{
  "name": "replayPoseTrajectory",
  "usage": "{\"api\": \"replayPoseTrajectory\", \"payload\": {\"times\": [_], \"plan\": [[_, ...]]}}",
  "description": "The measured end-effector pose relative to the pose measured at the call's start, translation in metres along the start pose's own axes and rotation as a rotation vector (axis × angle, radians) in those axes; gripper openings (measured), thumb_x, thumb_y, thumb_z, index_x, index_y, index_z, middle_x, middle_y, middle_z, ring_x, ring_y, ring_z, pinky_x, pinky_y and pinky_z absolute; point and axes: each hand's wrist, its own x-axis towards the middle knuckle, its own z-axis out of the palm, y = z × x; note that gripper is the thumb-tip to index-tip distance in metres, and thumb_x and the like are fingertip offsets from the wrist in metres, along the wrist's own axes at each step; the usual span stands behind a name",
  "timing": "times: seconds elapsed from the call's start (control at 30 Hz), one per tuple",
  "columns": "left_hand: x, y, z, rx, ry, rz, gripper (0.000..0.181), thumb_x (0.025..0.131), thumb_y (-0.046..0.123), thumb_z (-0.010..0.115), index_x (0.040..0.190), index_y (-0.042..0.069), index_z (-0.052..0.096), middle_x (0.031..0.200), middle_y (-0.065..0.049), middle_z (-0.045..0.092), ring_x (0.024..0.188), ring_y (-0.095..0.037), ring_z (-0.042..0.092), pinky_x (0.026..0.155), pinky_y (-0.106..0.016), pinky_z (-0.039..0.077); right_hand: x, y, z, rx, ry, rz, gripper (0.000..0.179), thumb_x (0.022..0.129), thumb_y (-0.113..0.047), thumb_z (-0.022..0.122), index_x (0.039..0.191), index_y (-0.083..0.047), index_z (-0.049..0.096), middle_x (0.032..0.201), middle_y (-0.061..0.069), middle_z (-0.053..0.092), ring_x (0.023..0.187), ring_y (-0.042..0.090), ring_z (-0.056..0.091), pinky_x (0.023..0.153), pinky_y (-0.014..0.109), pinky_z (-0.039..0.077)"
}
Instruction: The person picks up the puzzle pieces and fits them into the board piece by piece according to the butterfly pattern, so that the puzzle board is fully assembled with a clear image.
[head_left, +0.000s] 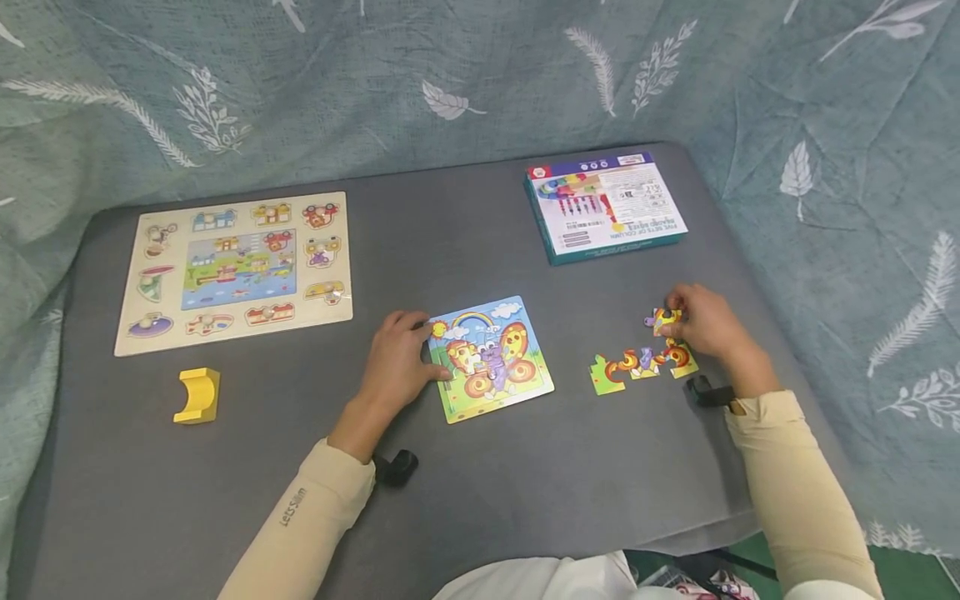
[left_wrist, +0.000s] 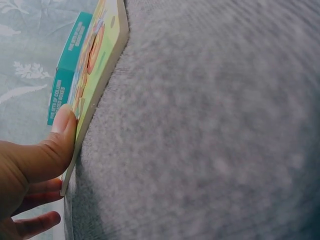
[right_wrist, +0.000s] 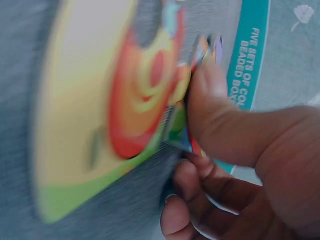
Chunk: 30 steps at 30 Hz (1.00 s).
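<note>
My left hand grips the left side of a square butterfly puzzle board, which lies near the table's middle. In the left wrist view the thumb rests on its face, and the fingers sit at the edge. With thumb and fingertips, my right hand pinches a small jigsaw piece with red, yellow and purple parts. Just below that piece is a row of loose jigsaw pieces: a green one, a purple-and-orange one, and an orange spiral one. The right wrist view shows the held piece tilted on edge, partly hidden by the thumb.
A wooden peg puzzle board lies at the back left of the grey table. A yellow arch block sits in front of it. At the back right is a teal-edged box. Leaf-patterned cloth hangs behind.
</note>
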Motion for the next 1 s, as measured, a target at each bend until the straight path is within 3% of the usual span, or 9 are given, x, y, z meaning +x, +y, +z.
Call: {"api": "replayPoseTrajectory", "payload": {"times": [0.17,0.3,0.47,0.57,0.77,0.9,1.0], "plan": [[0.000,-0.001,0.000,-0.001,-0.003,-0.012,0.074,0.065,0.030,0.089,0.126,-0.003,0.061,0.134,-0.015,0.055,0.131,-0.035,0.041,0.108,-0.052,0.036,0.008,-0.018,-0.007,0.045,0.036,-0.014,0.024,0.086,-0.016,0.072,0.088,-0.003,0.052,0.070,0.007,0.046,0.065,0.022,0.042,0.060,0.034,0.032],[0.000,-0.002,0.001,-0.001,-0.001,-0.014,0.074,0.066,0.030,0.088,0.127,-0.002,0.061,0.134,-0.015,0.055,0.131,-0.035,0.041,0.108,-0.053,0.035,0.020,-0.049,-0.004,0.123,0.053,-0.138,0.019,0.084,-0.013,0.073,0.085,-0.005,0.056,0.067,0.004,0.048,0.062,0.017,0.041,0.058,0.030,0.033],[-0.001,-0.002,0.002,-0.004,0.020,-0.012,0.073,0.065,0.029,0.089,0.126,-0.001,0.062,0.132,-0.014,0.057,0.129,-0.035,0.043,0.106,-0.053,0.037,0.031,-0.105,0.018,0.244,-0.077,-0.352,0.014,0.083,-0.011,0.074,0.085,-0.008,0.061,0.070,0.000,0.059,0.063,0.010,0.051,0.060,0.028,0.042],[-0.002,-0.002,0.003,0.006,0.030,-0.007,0.073,0.065,0.029,0.089,0.125,-0.001,0.063,0.131,-0.014,0.058,0.127,-0.034,0.044,0.106,-0.051,0.038,0.036,-0.135,0.035,0.280,-0.167,-0.401,0.014,0.082,-0.015,0.075,0.087,-0.009,0.064,0.074,0.000,0.064,0.066,0.010,0.056,0.061,0.028,0.045],[-0.004,-0.004,0.003,0.017,0.043,0.011,0.074,0.064,0.031,0.089,0.126,-0.001,0.062,0.131,-0.014,0.058,0.126,-0.034,0.045,0.107,-0.048,0.039,0.044,-0.169,0.056,0.177,-0.183,-0.351,0.022,0.078,-0.019,0.080,0.090,-0.010,0.065,0.075,0.001,0.064,0.068,0.012,0.056,0.063,0.029,0.046],[-0.004,-0.004,0.003,0.004,0.046,0.000,0.074,0.064,0.031,0.088,0.125,-0.001,0.062,0.132,-0.014,0.058,0.126,-0.034,0.045,0.106,-0.049,0.039,0.046,-0.177,0.061,0.080,-0.182,-0.282,0.028,0.076,-0.021,0.081,0.093,-0.009,0.062,0.067,0.002,0.058,0.061,0.014,0.049,0.057,0.027,0.039],[-0.003,-0.004,0.004,-0.004,0.048,-0.001,0.074,0.064,0.031,0.088,0.126,-0.001,0.062,0.132,-0.014,0.057,0.127,-0.034,0.045,0.106,-0.050,0.039,0.048,-0.180,0.064,0.025,-0.173,-0.238,0.035,0.075,-0.023,0.083,0.097,-0.007,0.061,0.070,0.003,0.058,0.062,0.016,0.048,0.058,0.028,0.038]]}}
